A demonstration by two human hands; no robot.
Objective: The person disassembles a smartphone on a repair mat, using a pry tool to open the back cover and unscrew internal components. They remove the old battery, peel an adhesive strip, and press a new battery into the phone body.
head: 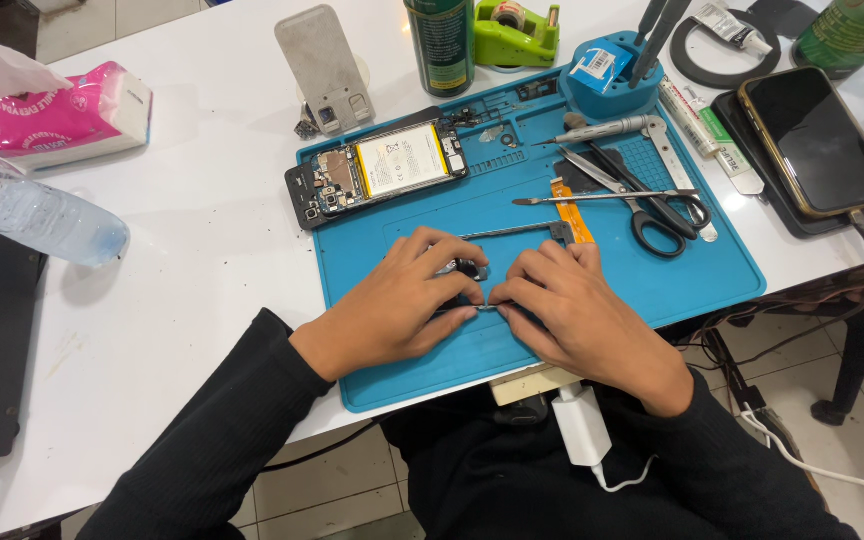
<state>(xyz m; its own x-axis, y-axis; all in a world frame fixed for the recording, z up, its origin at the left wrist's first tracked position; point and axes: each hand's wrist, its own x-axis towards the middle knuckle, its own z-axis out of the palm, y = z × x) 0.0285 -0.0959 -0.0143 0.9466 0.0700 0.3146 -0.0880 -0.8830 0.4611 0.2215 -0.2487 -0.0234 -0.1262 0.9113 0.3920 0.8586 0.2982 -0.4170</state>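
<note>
Nearest the body, both hands sit low on the blue repair mat, knuckles almost touching. The left hand and right hand are curled in toward each other, and between their fingertips they pinch a small dark part with a thin silvery sliver poking out where the thumbs meet. Most of it is hidden under the fingers, so I can't tell exactly what it is.

My read is that it's very light, stiff but thin, and easy to bend or crack. I'd grip it by the edges with fingertips only, no squeezing on the flat face. It looks smooth too, so probably slippery.

Just beyond the fingers lies a slim metal pry tool, with an orange flex ribbon beside its far end. Further out from the right hand are black-handled scissors, tweezers and a silver screwdriver. Beyond the left hand, an opened phone lies battery up, half on the mat. Farthest back are a blue tool holder and a green tape dispenser on the white counter.
</note>
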